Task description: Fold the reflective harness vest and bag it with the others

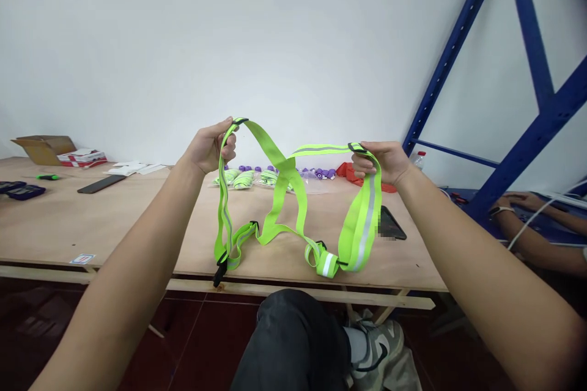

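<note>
I hold a neon-green reflective strap harness (279,195) up in the air over a plywood table (114,220). My left hand (211,146) is closed on one top loop, and my right hand (383,162) is closed on the other. The straps carry grey reflective stripes and black buckles. They hang down in loops, and the lowest parts rest near the table's front edge. A black clip (220,270) dangles at the lower left.
Folded green straps in clear bags (243,178) and purple pieces (321,173) lie at the table's back. A dark phone (391,224) lies right. A cardboard box (43,148) and black bar (101,183) sit left. Blue shelving (541,122) stands right, with another person's arms (532,220) beyond.
</note>
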The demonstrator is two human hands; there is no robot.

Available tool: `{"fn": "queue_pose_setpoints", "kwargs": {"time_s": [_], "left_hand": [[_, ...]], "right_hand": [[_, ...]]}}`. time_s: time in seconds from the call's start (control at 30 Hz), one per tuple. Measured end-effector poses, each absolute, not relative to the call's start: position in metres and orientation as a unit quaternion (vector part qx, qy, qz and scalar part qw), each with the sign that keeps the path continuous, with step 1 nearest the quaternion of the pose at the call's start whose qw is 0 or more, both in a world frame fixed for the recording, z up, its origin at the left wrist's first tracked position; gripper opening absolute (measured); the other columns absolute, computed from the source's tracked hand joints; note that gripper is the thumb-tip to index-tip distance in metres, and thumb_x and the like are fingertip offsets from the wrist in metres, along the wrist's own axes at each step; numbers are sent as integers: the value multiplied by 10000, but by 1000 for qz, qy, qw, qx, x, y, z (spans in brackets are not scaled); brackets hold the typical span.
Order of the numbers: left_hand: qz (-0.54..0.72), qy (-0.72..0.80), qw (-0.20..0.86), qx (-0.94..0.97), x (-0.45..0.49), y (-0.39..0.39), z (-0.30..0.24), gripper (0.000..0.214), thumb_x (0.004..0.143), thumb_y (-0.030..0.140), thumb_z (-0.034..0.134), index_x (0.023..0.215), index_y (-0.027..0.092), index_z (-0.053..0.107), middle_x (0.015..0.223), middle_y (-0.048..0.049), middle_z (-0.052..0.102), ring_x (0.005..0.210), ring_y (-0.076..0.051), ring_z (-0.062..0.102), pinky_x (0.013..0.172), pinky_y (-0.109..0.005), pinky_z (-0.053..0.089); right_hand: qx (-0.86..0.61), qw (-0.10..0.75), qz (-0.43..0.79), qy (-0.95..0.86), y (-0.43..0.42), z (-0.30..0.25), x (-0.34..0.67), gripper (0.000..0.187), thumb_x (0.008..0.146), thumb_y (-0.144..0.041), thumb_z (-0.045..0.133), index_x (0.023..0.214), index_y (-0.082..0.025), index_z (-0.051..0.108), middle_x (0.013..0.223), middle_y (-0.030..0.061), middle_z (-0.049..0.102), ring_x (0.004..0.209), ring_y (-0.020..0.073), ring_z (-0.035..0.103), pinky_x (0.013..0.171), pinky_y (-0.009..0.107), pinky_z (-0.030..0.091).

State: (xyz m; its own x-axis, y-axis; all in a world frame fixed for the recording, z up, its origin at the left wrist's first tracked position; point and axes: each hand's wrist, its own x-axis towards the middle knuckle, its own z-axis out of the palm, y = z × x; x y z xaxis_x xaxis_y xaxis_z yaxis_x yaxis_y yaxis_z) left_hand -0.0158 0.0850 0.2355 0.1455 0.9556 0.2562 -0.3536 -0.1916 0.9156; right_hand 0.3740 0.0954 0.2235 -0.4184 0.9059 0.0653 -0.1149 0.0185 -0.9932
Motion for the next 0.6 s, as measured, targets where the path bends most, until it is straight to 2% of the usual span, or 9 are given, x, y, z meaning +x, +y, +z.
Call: {"fn": "queue_pose_setpoints", "kwargs": {"time_s": [0.07, 0.17, 0.3, 0.43, 0.47, 0.53, 0.6], "left_hand": [[603, 288, 575, 472, -2, 94, 227, 354, 847, 426, 734, 684, 181, 537, 486, 54, 566, 324, -37, 461, 334, -148, 341], [625, 313, 578, 421, 24, 121, 204, 396, 853, 466, 745, 697, 178, 523, 499, 59, 562, 357, -40, 503, 355, -135, 365], [609, 360, 596, 380, 56, 164, 152, 374, 918, 474, 669, 740, 166, 552, 520, 32, 576, 404, -71, 550, 379, -157, 397], [537, 393, 623, 412, 74, 192, 93, 213, 965, 306, 578, 1053, 118, 625, 769, -72, 722, 595, -144, 685, 539, -226, 538], [521, 400, 626, 421, 76, 196, 80, 254, 948, 245, 577, 1163, 112, 601, 847, -97, 742, 649, -166, 709, 588, -255, 563], [504, 415, 621, 432, 78, 204, 60, 475, 896, 142, 581, 1363, 126, 496, 975, -127, 751, 748, -199, 736, 672, -308, 589], [499, 436, 602, 445, 76, 213, 45, 678, 850, 87, 583, 1490, 168, 377, 1070, -139, 739, 846, -215, 742, 740, -340, 591]], "right_hand": [[-335, 466, 607, -550, 105, 212, 370, 324, 876, -378, 631, 625, -204, 524, 499, -34, 498, 401, 92, 395, 501, 273, 425], [-326, 537, 611, -482, 129, 188, 356, 292, 889, -381, 659, 687, -190, 567, 571, -19, 621, 406, 82, 460, 492, 243, 465], [-399, 556, 613, -394, 165, 144, 330, 250, 949, -329, 615, 752, -179, 582, 565, -11, 655, 419, 83, 528, 509, 207, 525], [-452, 543, 601, -373, 193, 93, 311, 208, 985, -287, 558, 819, -167, 592, 621, 22, 705, 456, 90, 575, 550, 209, 560], [-460, 537, 600, -374, 198, 82, 307, 205, 988, -287, 545, 832, -164, 598, 645, 35, 718, 480, 98, 595, 568, 222, 571], [-473, 520, 598, -384, 210, 61, 302, 213, 987, -268, 512, 850, -148, 622, 673, 59, 729, 538, 122, 636, 603, 251, 588], [-485, 501, 591, -405, 222, 44, 297, 193, 949, -223, 514, 842, -132, 646, 663, 66, 721, 578, 146, 656, 623, 276, 591]]}}
